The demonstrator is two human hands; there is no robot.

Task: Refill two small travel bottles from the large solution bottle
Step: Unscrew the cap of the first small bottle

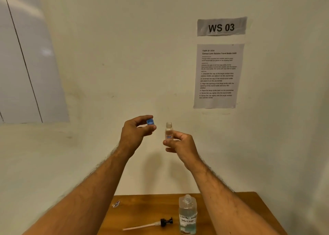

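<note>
My right hand (181,145) grips a small clear travel bottle (169,130) upright, raised in front of the wall, its neck uncapped. My left hand (135,132) pinches a small blue cap (150,122) between thumb and fingers, just left of the bottle and apart from it. The large clear solution bottle (187,215) stands open on the wooden table (142,211) below, with a handwritten label. Its black pump head with a long white tube (151,225) lies on the table to the left of it.
A small item (116,204), partly hidden by my left forearm, lies near the table's far left edge. On the wall hang a "WS 03" sign (221,26) and a printed task sheet (218,75). The table butts against the wall.
</note>
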